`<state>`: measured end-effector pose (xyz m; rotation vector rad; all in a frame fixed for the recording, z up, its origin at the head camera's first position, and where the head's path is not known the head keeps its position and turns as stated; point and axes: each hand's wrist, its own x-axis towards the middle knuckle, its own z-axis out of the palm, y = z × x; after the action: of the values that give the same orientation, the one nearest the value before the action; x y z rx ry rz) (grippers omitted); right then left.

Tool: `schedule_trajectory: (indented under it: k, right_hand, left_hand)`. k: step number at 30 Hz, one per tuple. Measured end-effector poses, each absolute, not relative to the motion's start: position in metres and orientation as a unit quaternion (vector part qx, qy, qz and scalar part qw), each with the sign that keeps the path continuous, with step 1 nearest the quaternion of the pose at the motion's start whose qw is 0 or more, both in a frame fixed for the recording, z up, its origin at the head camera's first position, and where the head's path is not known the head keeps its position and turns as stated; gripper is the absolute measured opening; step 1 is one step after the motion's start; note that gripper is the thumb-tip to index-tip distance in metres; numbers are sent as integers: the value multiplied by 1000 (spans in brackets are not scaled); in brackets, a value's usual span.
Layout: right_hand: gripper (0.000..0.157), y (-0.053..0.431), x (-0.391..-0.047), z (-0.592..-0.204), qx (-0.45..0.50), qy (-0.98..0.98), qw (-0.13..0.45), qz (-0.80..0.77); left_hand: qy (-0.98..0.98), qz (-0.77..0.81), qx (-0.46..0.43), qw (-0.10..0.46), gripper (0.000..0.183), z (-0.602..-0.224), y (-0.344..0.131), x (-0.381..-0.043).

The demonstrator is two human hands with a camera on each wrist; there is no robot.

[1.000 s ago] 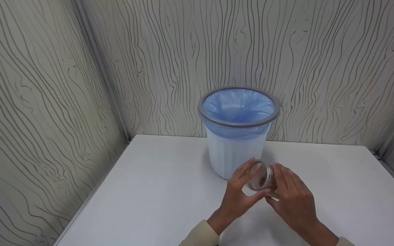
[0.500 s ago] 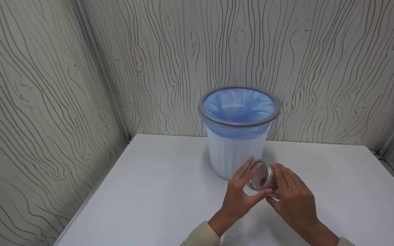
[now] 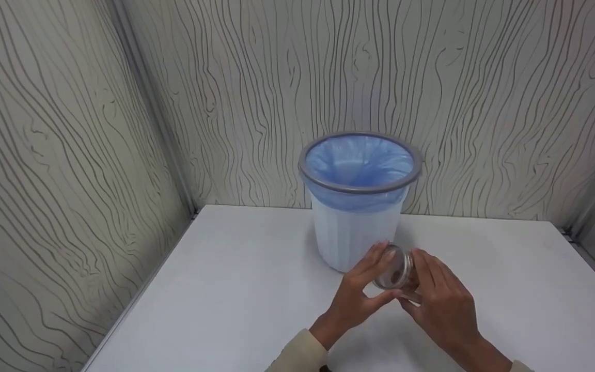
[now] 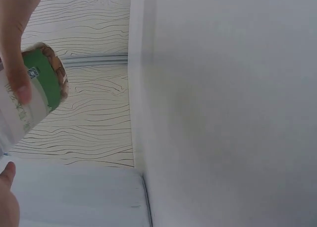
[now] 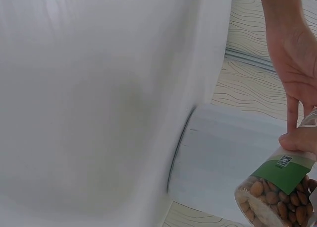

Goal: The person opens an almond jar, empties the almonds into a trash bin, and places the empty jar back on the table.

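A clear jar of almonds [image 5: 280, 195] with a green and white label is held tilted between both hands, above the table and in front of the bin. Its round transparent top, seemingly a lid [image 3: 393, 269], faces left in the head view. My left hand [image 3: 355, 298] grips this top with the fingers over its upper edge and the thumb below. Around the body of the jar [image 4: 48, 81] wraps my right hand [image 3: 444, 302], hiding much of it in the head view. Almonds show through the jar's clear lower end in the right wrist view.
A white bin [image 3: 355, 235] with a grey rim and a blue bag liner [image 3: 359, 160] stands at the back of the white table [image 3: 225, 289], just beyond the hands. Wood-patterned panels [image 3: 256, 93] close off the back and sides.
My left fingers and thumb have shifted slightly around the jar's top, the thumb lower and further left. My right hand and the jar stay nearly in place.
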<state>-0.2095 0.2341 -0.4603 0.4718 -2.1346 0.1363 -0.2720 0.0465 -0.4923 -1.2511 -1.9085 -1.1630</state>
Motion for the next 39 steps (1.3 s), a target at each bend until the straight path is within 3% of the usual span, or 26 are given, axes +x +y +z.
schedule_trajectory:
  k: [9, 27, 39]
  right_hand:
    - [108, 235, -210, -462, 186, -868, 458, 54]
    - [106, 234, -210, -462, 188, -857, 477, 58]
    - [108, 235, -208, -460, 191, -861, 468, 57]
  left_hand:
    - [-706, -447, -467, 290, 68, -491, 49, -269]
    - [-749, -490, -348, 279, 60, -487, 66, -241]
    - [-733, -476, -420, 247, 75, -488, 55, -258]
